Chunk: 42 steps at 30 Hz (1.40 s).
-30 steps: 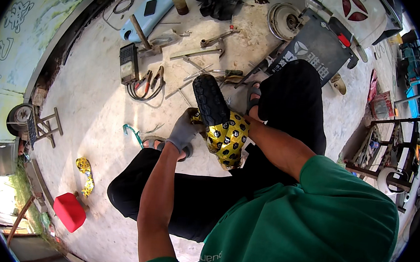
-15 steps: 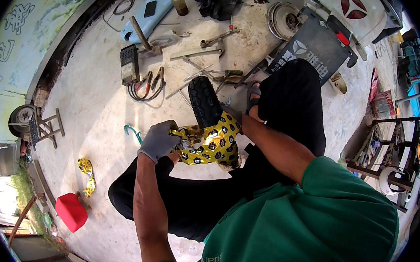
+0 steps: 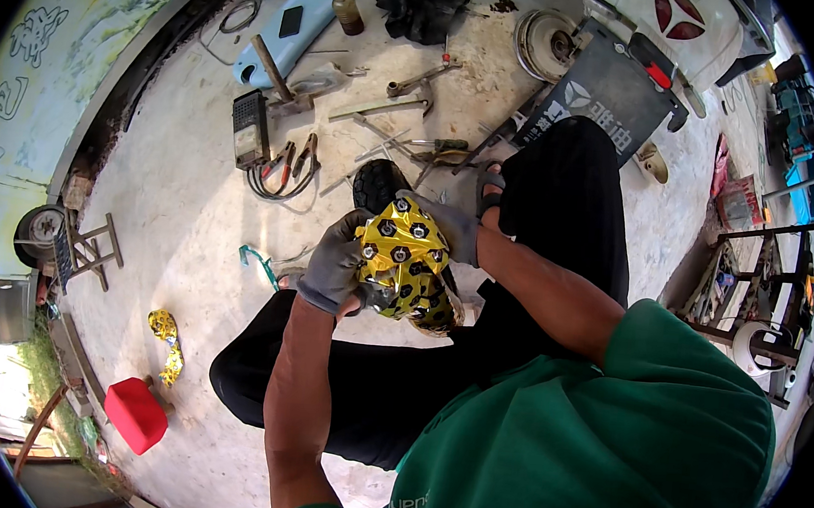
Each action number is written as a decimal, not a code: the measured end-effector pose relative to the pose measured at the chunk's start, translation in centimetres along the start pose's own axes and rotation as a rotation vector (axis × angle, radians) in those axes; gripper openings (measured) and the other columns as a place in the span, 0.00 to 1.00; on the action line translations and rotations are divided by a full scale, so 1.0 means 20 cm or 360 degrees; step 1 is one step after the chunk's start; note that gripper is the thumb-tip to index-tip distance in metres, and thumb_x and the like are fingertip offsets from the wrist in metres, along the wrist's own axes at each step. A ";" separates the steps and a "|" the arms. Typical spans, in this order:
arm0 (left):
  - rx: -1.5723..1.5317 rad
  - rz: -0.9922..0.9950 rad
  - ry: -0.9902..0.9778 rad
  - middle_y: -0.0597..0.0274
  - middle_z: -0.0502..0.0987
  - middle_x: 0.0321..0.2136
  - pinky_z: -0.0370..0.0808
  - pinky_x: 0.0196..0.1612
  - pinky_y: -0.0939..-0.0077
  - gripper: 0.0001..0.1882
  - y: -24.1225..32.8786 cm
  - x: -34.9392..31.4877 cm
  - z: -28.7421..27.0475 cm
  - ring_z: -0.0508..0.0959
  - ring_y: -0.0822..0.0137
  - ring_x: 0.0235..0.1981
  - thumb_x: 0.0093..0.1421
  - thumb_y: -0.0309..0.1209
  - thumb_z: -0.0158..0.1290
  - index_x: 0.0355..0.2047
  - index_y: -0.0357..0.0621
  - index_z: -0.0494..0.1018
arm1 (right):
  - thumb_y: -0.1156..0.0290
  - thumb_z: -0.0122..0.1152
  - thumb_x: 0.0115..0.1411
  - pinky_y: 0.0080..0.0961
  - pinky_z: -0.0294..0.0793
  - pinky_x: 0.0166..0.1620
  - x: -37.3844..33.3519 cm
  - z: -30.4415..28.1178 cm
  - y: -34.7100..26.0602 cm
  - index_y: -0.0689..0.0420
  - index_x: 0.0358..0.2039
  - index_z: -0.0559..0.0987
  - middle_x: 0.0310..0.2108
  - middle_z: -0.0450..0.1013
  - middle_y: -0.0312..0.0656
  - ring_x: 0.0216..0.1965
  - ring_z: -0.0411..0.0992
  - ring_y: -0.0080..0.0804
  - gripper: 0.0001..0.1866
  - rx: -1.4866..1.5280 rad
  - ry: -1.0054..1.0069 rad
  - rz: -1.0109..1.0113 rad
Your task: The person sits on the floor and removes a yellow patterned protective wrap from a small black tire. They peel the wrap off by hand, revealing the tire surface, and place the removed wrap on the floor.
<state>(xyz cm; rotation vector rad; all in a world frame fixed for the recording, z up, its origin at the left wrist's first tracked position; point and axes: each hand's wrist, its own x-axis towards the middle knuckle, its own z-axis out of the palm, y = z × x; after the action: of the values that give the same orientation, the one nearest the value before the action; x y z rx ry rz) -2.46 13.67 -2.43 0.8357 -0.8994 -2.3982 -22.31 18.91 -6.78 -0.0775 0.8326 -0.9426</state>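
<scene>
Between my knees stands a black knobbly tire (image 3: 379, 185), partly covered by yellow plastic wrapping (image 3: 405, 252) with a black hexagon pattern. The tread shows at its far end and a little at the right side. My left hand (image 3: 332, 265), in a grey glove, grips the wrapping's left edge, fingers curled. My right hand (image 3: 450, 227), gloved too, is closed around the wrapping's upper right edge beside the exposed tread; some of its fingertips are hidden. A torn strip of the same yellow wrapping (image 3: 165, 341) lies on the floor to the left.
Beyond the tire lie metal tire levers (image 3: 381, 110), a clamp meter with cables (image 3: 251, 127), a hammer (image 3: 273, 73) and a light-blue panel (image 3: 286, 31). A red stool (image 3: 135, 415) is at lower left. A dark box (image 3: 586, 91) and white scooter (image 3: 703, 19) stand at far right.
Both hands have drawn closer together over the tire. The wrapping now reaches further up the tread, so less black rubber shows at the far end.
</scene>
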 end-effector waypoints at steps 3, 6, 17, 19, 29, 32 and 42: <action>0.0014 0.0117 0.0137 0.57 0.80 0.37 0.78 0.41 0.79 0.12 -0.02 0.06 0.03 0.81 0.70 0.36 0.59 0.21 0.54 0.44 0.35 0.70 | 0.39 0.53 0.63 0.33 0.79 0.45 -0.02 -0.03 -0.01 0.56 0.53 0.74 0.46 0.77 0.40 0.44 0.76 0.27 0.33 -0.0244 -0.0087 -0.0003; 0.0107 0.0216 0.0245 0.60 0.79 0.35 0.76 0.41 0.81 0.11 -0.05 0.09 0.01 0.79 0.73 0.34 0.59 0.22 0.55 0.42 0.34 0.70 | 0.41 0.60 0.59 0.26 0.74 0.51 -0.08 -0.02 -0.04 0.58 0.59 0.69 0.50 0.73 0.38 0.49 0.72 0.22 0.38 -0.0688 -0.0170 -0.0131; 0.0283 0.0435 0.0302 0.62 0.79 0.38 0.76 0.38 0.85 0.14 -0.08 0.09 0.01 0.78 0.77 0.35 0.63 0.24 0.52 0.49 0.34 0.71 | 0.57 0.70 0.53 0.27 0.74 0.47 -0.15 0.01 -0.09 0.62 0.50 0.75 0.43 0.77 0.46 0.43 0.75 0.28 0.29 -0.1838 0.0306 -0.0566; 0.0231 0.0499 0.0264 0.60 0.79 0.39 0.79 0.35 0.81 0.16 -0.03 0.07 0.03 0.80 0.73 0.36 0.66 0.28 0.50 0.53 0.38 0.70 | 0.60 0.65 0.56 0.29 0.73 0.47 -0.19 0.04 -0.14 0.62 0.46 0.78 0.40 0.79 0.47 0.41 0.77 0.35 0.22 -0.1603 0.0455 -0.0406; 0.0725 -0.0083 0.0989 0.65 0.76 0.35 0.74 0.32 0.75 0.26 -0.13 0.07 -0.13 0.77 0.71 0.34 0.66 0.51 0.49 0.49 0.41 0.71 | 0.57 0.59 0.55 0.42 0.71 0.49 0.23 -0.44 -0.02 0.60 0.42 0.77 0.43 0.75 0.57 0.49 0.71 0.57 0.20 -0.2082 0.1027 -0.0801; 0.0721 -0.0061 0.0703 0.61 0.76 0.43 0.76 0.39 0.71 0.31 -0.21 0.09 -0.09 0.76 0.70 0.42 0.67 0.55 0.46 0.58 0.43 0.67 | 0.57 0.59 0.58 0.42 0.71 0.51 0.27 -0.53 0.02 0.59 0.46 0.76 0.45 0.74 0.57 0.51 0.70 0.54 0.21 -0.2395 0.0798 -0.0750; 0.0975 -0.0086 -0.0021 0.51 0.71 0.52 0.68 0.57 0.71 0.33 -0.27 0.20 -0.13 0.71 0.63 0.55 0.61 0.36 0.58 0.64 0.40 0.61 | 0.61 0.54 0.62 0.39 0.74 0.49 0.26 -0.56 0.05 0.58 0.48 0.76 0.45 0.76 0.52 0.48 0.74 0.45 0.18 -0.1657 0.0165 0.0068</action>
<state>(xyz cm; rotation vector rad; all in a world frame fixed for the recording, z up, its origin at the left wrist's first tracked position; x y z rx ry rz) -4.65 13.96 -9.22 1.0618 -1.6757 -2.1846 -27.44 18.90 -18.12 -0.9084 1.3447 -0.3908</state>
